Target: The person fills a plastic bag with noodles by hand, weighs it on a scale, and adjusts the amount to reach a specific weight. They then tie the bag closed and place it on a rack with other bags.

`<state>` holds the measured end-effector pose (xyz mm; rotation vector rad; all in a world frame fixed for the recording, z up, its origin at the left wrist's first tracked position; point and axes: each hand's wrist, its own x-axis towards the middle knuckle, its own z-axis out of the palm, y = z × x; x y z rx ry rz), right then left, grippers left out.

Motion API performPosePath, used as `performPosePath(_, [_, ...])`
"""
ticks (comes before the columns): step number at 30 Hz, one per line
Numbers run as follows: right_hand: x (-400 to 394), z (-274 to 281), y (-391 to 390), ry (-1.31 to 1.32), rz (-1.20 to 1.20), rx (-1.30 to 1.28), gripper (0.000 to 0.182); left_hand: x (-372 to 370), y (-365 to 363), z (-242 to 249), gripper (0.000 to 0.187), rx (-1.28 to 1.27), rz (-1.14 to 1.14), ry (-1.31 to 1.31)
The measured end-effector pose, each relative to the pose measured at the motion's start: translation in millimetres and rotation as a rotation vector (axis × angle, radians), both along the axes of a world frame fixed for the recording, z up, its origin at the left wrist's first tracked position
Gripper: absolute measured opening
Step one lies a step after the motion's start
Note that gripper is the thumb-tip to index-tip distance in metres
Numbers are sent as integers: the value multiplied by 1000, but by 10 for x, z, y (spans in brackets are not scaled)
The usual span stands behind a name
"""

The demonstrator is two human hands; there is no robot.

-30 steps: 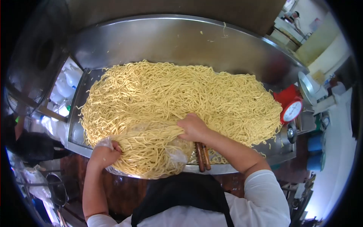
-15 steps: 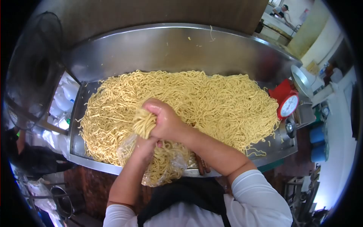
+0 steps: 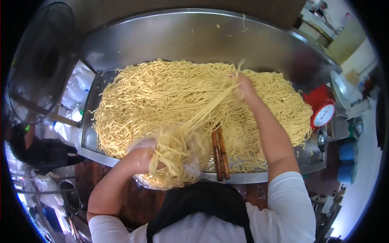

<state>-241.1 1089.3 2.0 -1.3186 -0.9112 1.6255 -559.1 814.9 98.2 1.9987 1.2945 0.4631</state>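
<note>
A big heap of yellow noodles [image 3: 170, 93] covers a steel tray [image 3: 87, 137]. My left hand [image 3: 139, 160] grips the mouth of a clear plastic bag [image 3: 194, 164] partly filled with noodles, at the tray's near edge. My right hand [image 3: 243, 87] is raised over the far right of the heap, pinching a long strand bundle of noodles [image 3: 206, 109] that stretches down to the bag. Two brown wooden sticks [image 3: 220, 154] lie on the noodles beside the bag.
A red dial scale [image 3: 322, 111] stands at the tray's right end. A black fan [image 3: 38, 60] is at the left, with white plastic bags [image 3: 77, 87] beneath it. Another person in dark clothes [image 3: 36, 150] is at far left. Blue containers [image 3: 346, 162] sit at right.
My right hand rose from the bag's mouth and moved far right, drawing out a long bundle of noodles. My left hand stays on the bag.
</note>
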Motion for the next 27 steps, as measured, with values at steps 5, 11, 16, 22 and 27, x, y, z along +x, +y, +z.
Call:
performPosePath(5, [336, -69, 108, -1241, 419, 657, 39, -67, -75, 90, 52, -182, 125, 551])
performPosePath(11, [-179, 581, -147, -1187, 947, 386, 53, -192, -207, 192, 50, -152, 115, 615])
performPosePath(16, [-1415, 338, -997, -623, 1009, 629, 40, -185, -142, 183, 52, -309, 85, 572])
performPosePath(22, [-1684, 96, -1313, -670, 1330, 367, 39, -410, -180, 95, 41, -95, 269, 827])
performPosePath(27, [-504, 21, -1513, -651, 1203, 798, 44, -645, -394, -12, 51, 10, 221, 742])
